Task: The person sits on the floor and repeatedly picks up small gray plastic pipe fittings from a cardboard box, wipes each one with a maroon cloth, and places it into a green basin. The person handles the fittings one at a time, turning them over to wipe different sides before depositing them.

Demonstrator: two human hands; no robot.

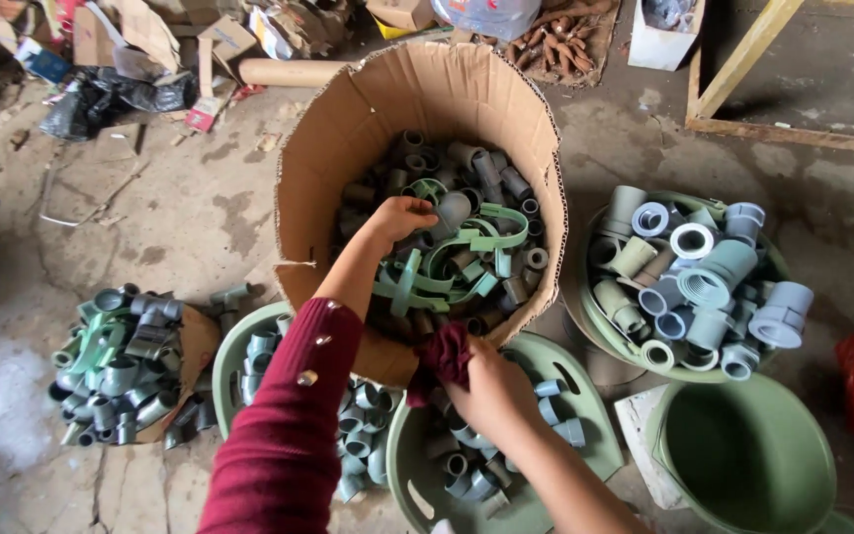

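Note:
My left hand (399,218), on a dark red sleeve, reaches into a tall round cardboard box (318,168). Its fingers curl down among grey pipe fittings (491,173) and green plastic clamps (467,262); what they hold is hidden. My right hand (491,396) hovers over a shallow green basin (595,396) of small grey-blue fittings (467,475), at the box's near edge. A bunch of dark red cloth (442,356) covers its fingertips, so its grip is unclear.
A green tub (585,297) on the right is heaped with larger grey threaded fittings (714,277). An unfilled green bucket (743,455) stands at the lower right. Another green basin (239,346) and a pile of fittings (121,366) lie left. Cardboard scraps and black bags litter the back.

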